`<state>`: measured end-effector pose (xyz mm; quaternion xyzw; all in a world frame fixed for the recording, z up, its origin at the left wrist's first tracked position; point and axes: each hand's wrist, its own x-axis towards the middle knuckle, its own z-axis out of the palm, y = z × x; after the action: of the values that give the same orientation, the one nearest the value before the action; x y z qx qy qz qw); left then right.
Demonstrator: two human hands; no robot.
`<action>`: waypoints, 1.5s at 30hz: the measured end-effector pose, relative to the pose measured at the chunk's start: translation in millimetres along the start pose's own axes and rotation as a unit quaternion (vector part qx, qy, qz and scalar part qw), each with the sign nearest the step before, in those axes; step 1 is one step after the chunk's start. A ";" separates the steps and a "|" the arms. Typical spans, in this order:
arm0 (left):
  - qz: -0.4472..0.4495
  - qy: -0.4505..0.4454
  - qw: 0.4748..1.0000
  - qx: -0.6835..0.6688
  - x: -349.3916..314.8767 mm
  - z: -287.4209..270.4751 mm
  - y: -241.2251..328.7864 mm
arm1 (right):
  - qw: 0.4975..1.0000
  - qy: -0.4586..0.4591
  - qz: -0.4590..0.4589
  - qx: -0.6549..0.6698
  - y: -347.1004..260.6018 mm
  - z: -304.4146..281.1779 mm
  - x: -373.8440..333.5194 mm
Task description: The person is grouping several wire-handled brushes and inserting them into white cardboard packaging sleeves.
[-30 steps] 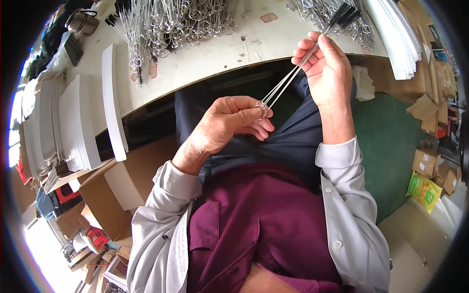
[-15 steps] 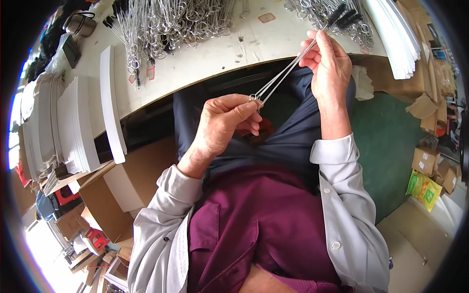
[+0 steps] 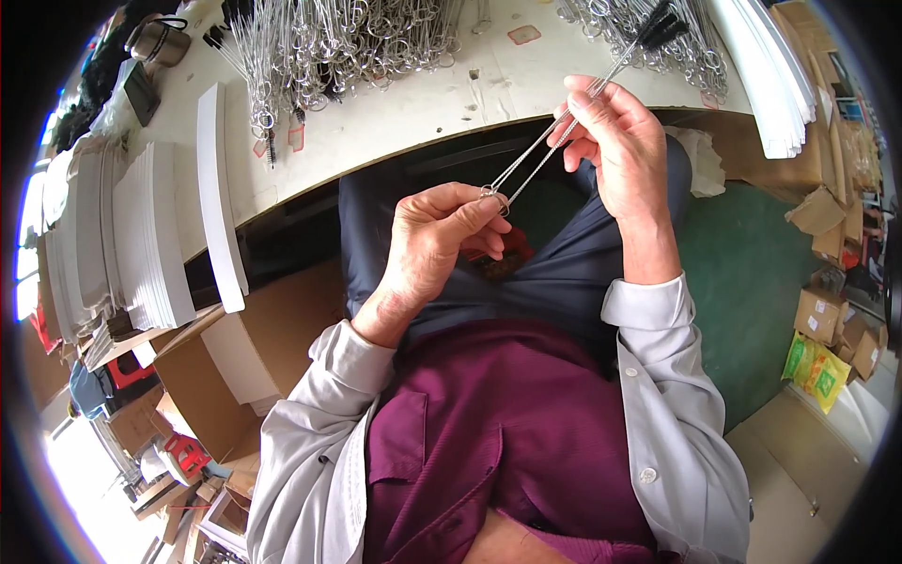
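Between my hands stretch a few thin wire brushes [image 3: 661, 30] with twisted metal stems, black bristle heads at the far right end and ring loops at the near end. My left hand [image 3: 427, 235] pinches the ring loops between thumb and forefinger above my lap. Farther up, my right hand [image 3: 628, 155] holds the stems below the bristles with thumb and fingertips. Their exact count is hard to make out. Beyond the hands, a heap of similar brushes [image 3: 343, 42] lies on the table with loops facing me. Another pile [image 3: 700, 66] lies behind the bristle heads.
The white table's [image 3: 413, 127] near edge runs just past my knees. White card strips [image 3: 155, 240] stand stacked at left, with more strips [image 3: 766, 80] at right. A metal mug [image 3: 157, 42] sits far left. An open cardboard box [image 3: 282, 329] is beside my left arm.
My right hand has slid down the stems, nearer to my left hand, so more wire shows below the bristles. My left hand keeps its pinch on the loops. The view has shifted slightly.
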<state>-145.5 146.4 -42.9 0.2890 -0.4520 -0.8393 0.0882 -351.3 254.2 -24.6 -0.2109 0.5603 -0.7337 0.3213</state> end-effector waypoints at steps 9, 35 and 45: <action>0.045 0.005 0.997 0.066 -2.9 7.4 4.9 | 0.993 0.104 -0.032 0.038 3.5 9.9 0.4; 0.050 -0.104 0.985 0.130 20.5 46.9 -15.0 | 0.950 0.207 -0.054 0.225 -0.5 5.8 11.0; 0.000 -0.170 0.970 0.173 42.3 53.5 -13.3 | 0.930 0.206 -0.038 0.303 -9.7 -25.9 22.2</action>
<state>-208.8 174.5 -48.1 0.1532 -0.5986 -0.7852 -0.0415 -386.6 257.9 -23.7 0.0317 0.3568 -0.9075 0.2193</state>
